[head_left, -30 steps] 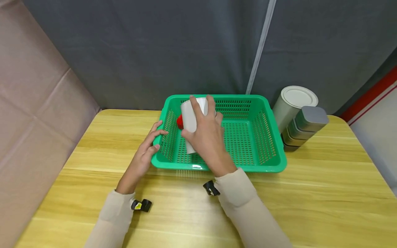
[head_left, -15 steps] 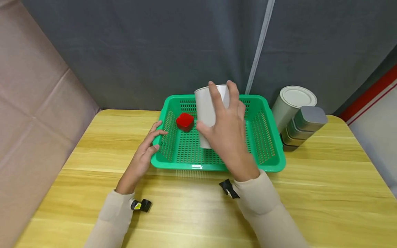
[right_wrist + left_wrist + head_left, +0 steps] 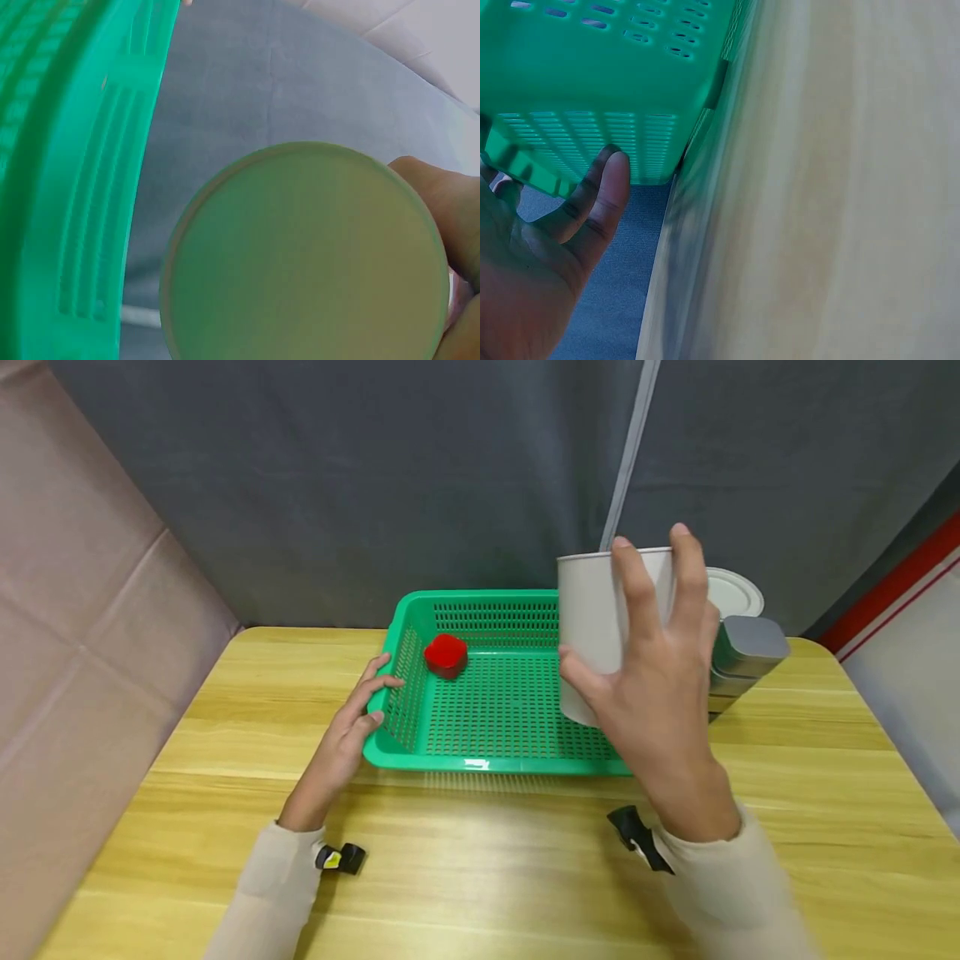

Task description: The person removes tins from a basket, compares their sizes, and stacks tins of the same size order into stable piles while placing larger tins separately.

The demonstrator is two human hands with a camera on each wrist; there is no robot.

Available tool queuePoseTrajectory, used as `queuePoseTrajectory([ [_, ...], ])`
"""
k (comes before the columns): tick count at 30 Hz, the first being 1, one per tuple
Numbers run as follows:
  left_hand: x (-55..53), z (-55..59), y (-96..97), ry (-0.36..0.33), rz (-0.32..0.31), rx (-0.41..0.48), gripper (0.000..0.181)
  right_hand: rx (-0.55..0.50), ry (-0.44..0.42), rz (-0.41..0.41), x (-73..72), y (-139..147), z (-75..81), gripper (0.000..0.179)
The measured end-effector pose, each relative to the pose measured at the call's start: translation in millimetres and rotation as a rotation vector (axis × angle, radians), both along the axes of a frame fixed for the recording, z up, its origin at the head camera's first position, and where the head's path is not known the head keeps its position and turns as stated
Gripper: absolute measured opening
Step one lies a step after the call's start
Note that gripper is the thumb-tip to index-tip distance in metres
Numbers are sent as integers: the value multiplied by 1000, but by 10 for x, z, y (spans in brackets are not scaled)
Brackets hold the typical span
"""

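My right hand (image 3: 660,693) grips a white cylindrical canister (image 3: 588,618) from above, fingers spread round its side. In the head view the canister hides the right end of the green plastic basket (image 3: 480,765). Its round bottom shows in the right wrist view, where the canister (image 3: 307,255) appears apart from the basket (image 3: 97,202). On the basket's left rim rests my left hand (image 3: 348,735), fingers fairly straight; in the left wrist view two fingers (image 3: 604,199) lie by the outer wall. A small red container (image 3: 446,656) sits inside the basket, at the left.
Behind my right hand stands another pale canister with a lid (image 3: 737,592), partly hidden. Next to it is a stack of grey-lidded boxes (image 3: 756,639). A dark grey curtain (image 3: 360,485) hangs behind the wooden table (image 3: 465,868).
My right hand has lifted the white canister and carried it rightward across the basket, uncovering the red container. My left hand has stayed at the basket's left rim.
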State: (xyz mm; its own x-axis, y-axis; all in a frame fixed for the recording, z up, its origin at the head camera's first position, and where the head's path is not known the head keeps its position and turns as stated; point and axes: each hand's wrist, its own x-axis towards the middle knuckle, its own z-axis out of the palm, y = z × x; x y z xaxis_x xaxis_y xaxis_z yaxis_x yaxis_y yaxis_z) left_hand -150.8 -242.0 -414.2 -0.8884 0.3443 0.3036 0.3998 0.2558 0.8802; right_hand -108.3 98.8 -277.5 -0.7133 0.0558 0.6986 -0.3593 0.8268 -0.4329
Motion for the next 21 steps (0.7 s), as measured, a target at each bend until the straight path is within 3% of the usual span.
queuePoseTrajectory([
  [6,1,7,-5,0,-6,9,43,5,92,-77,164,251,59,90],
  [15,-2,-4,9,1,-2,4,45,-52,360,-170,244,622,20,86],
  [21,11,11,-3,-13,8,-10,46,-102,366,-276,319,929,-91,73],
])
